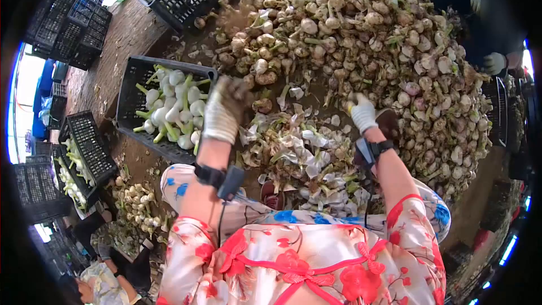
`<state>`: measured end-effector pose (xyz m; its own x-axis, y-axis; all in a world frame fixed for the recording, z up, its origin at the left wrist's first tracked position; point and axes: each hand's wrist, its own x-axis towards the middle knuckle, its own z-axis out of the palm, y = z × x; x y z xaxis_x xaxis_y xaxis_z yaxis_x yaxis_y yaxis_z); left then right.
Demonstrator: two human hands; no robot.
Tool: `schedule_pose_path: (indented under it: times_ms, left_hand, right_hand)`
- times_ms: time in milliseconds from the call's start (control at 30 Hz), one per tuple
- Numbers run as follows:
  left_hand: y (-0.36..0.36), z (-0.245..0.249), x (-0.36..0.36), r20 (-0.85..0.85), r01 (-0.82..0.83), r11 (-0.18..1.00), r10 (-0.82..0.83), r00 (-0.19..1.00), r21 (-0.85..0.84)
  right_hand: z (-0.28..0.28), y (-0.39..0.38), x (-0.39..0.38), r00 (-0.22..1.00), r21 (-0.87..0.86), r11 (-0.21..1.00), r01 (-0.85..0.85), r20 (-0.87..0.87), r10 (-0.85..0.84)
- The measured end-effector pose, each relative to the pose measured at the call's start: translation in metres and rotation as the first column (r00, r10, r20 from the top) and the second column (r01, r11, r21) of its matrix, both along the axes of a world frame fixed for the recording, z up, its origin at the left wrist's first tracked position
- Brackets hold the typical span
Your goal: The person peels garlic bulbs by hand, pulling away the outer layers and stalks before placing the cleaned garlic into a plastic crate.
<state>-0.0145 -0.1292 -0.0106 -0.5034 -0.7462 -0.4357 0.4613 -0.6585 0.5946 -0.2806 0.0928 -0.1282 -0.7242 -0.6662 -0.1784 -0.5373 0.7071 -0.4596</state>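
Note:
My left hand (224,110), in a white knit glove with dirty fingers, is smeared by motion beside the right edge of a black plastic crate (164,63). Whether it holds anything is not visible. Inside that crate lie peeled white garlic bulbs (179,99) with short green stems. My right hand (362,112), also gloved, is at the near edge of a large heap of unpeeled garlic (333,28). Its fingers look curled in, and anything within them is hidden. Between my hands and my knees, loose garlic skins (307,152) are heaped on the ground.
Another crate of garlic (186,0) stands at the upper left, with stacked black crates (73,25) beyond. More crates (90,147) stand at left near a small garlic pile (138,206). A co-worker's gloved hand (495,63) shows at right; another person (107,282) is lower left.

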Motion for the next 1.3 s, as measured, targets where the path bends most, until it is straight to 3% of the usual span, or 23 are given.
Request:
schedule_pose_path:
  times_ms: [67, 100, 200, 233, 433, 500, 533, 567, 600, 633, 667, 700, 767, 800, 833, 867, 900, 967, 1000, 1067, 1200, 1233, 1300]
  left_hand:
    - [0.034, -0.015, -0.004, 0.143, 0.001, 0.996, -0.014, 0.990, 0.092]
    - [0.038, -0.050, 0.008, 0.129, 0.135, 0.988, -0.145, 0.981, 0.081]
    - [0.064, -0.068, 0.010, 0.206, 0.101, 0.970, -0.147, 0.967, 0.219]
    - [0.069, -0.072, 0.010, 0.238, 0.084, 0.962, -0.148, 0.960, 0.260]
    - [0.076, -0.074, 0.006, 0.303, 0.232, 0.936, -0.309, 0.901, 0.264]
    - [0.075, -0.075, 0.002, 0.272, 0.241, 0.936, -0.309, 0.911, 0.257]
    - [0.077, -0.069, -0.006, 0.357, 0.294, 0.946, -0.324, 0.876, 0.136]
    - [0.081, -0.061, -0.013, 0.443, 0.351, 0.936, -0.321, 0.837, 0.016]
    - [0.088, -0.052, -0.019, 0.402, 0.378, 0.919, -0.307, 0.863, -0.109]
    - [0.095, -0.046, -0.026, 0.361, 0.390, 0.890, -0.292, 0.886, -0.238]
    - [0.096, -0.063, -0.029, 0.516, 0.461, 0.703, -0.154, 0.843, -0.542]
    - [0.095, -0.065, -0.030, 0.489, 0.421, 0.543, -0.022, 0.872, -0.726]
    - [0.101, -0.039, -0.031, 0.054, 0.139, 0.936, -0.128, 0.990, -0.325]
    - [0.097, -0.038, -0.023, 0.176, 0.112, 0.852, -0.024, 0.984, -0.511]
    - [0.094, -0.037, -0.013, 0.166, 0.123, 0.871, -0.049, 0.985, -0.476]
    - [0.093, -0.028, 0.001, 0.158, 0.172, 0.869, -0.110, 0.981, -0.465]
    - [0.093, -0.018, 0.011, 0.149, 0.225, 0.862, -0.175, 0.973, -0.454]
    - [0.101, -0.011, 0.018, 0.214, 0.271, 0.832, -0.188, 0.958, -0.483]
    - [0.105, -0.011, 0.023, 0.172, 0.286, 0.847, -0.233, 0.957, -0.449]
    - [0.110, -0.007, 0.029, 0.117, 0.293, 0.857, -0.268, 0.956, -0.424]
    - [0.115, -0.002, 0.029, -0.074, 0.298, 0.954, -0.295, 0.953, 0.024]
    - [0.112, -0.005, 0.033, -0.082, 0.296, 0.955, -0.293, 0.953, 0.023]
    - [0.106, 0.011, 0.042, -0.422, 0.571, 0.808, -0.472, 0.774, 0.142]
  right_hand:
    - [-0.005, -0.031, -0.034, 0.992, -0.012, 0.999, -0.043, -0.119, 0.041]
    - [-0.009, -0.045, -0.045, 0.990, 0.034, 0.996, -0.084, -0.108, 0.087]
    - [-0.006, -0.086, -0.058, 0.978, 0.256, 0.953, -0.161, -0.091, 0.190]
    - [-0.003, -0.099, -0.058, 0.981, 0.447, 0.882, -0.150, -0.047, 0.191]
    - [-0.021, -0.100, -0.056, 0.976, 0.516, 0.836, -0.186, -0.001, 0.218]
    - [-0.017, -0.096, -0.053, 0.995, 0.296, 0.955, -0.020, 0.095, -0.009]
    - [-0.039, -0.090, -0.058, 0.976, 0.046, 0.997, 0.055, 0.208, -0.064]
    - [-0.015, -0.090, -0.035, 0.775, -0.145, 0.954, 0.261, 0.620, -0.118]
    - [0.013, -0.090, -0.007, 0.421, -0.214, 0.836, 0.506, 0.907, -0.023]
    - [0.000, -0.091, 0.010, 0.047, -0.117, 0.794, 0.597, 0.993, 0.111]
    - [0.010, -0.091, 0.036, -0.269, -0.041, 0.831, 0.555, 0.937, 0.225]
    - [0.027, -0.086, 0.065, -0.269, -0.132, 0.853, 0.505, 0.915, 0.301]
    - [0.084, -0.077, 0.109, -0.221, -0.098, 0.898, 0.429, 0.953, 0.210]
    - [0.092, -0.074, 0.110, 0.025, -0.211, 0.928, 0.308, 0.977, 0.213]
    - [0.098, -0.069, 0.110, 0.269, -0.287, 0.944, 0.165, 0.934, 0.237]
    - [0.101, -0.067, 0.116, 0.385, -0.472, 0.855, 0.215, 0.846, 0.370]
    - [0.126, -0.065, 0.120, 0.451, -0.489, 0.859, 0.153, 0.808, 0.379]
    - [0.131, -0.066, 0.133, 0.498, -0.605, 0.796, 0.015, 0.695, 0.518]
    - [0.153, -0.060, 0.138, 0.433, -0.507, 0.862, -0.017, 0.773, 0.463]
    - [0.153, -0.055, 0.146, 0.428, -0.566, 0.824, -0.010, 0.742, 0.515]
    - [0.169, -0.038, 0.156, 0.450, -0.607, 0.793, -0.045, 0.696, 0.559]
    - [0.172, -0.035, 0.157, 0.488, -0.598, 0.797, -0.081, 0.674, 0.555]
    - [0.168, -0.028, 0.163, 0.438, -0.604, 0.797, 0.001, 0.717, 0.543]
